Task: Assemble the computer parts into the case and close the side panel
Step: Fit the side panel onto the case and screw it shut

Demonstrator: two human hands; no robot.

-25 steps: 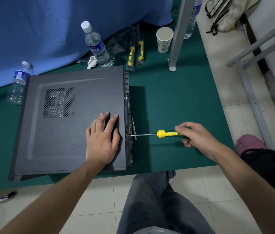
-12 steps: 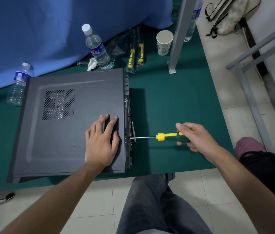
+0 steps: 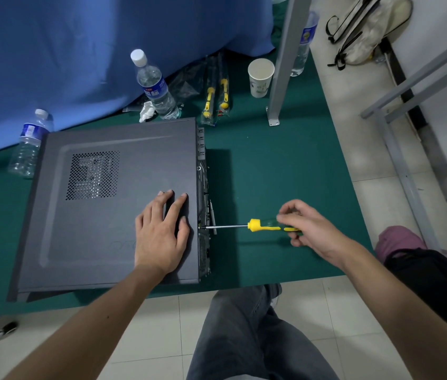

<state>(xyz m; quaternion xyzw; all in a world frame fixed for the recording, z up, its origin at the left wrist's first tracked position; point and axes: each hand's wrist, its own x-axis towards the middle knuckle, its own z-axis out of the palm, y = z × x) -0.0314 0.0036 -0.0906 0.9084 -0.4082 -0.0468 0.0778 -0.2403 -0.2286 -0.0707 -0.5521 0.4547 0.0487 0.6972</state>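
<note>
The end of the screwdriver (image 3: 260, 227) handle is hidden inside the right hand (image 3: 308, 229). The inside of the computer case (image 3: 112, 204) cannot be seen.

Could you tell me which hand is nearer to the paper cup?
Right. The right hand, holding the screwdriver, lies almost straight below the paper cup; the left hand rests on the case, further left.

You sit at a green tabletop (image 3: 271, 171) backed by blue cloth (image 3: 79, 50), over pale floor tiles (image 3: 354, 127), grey rails (image 3: 408, 86) rightward.

Case (image 3: 101, 215) on table (image 3: 271, 174); screwdriver (image 3: 260, 225) at its right.
</note>
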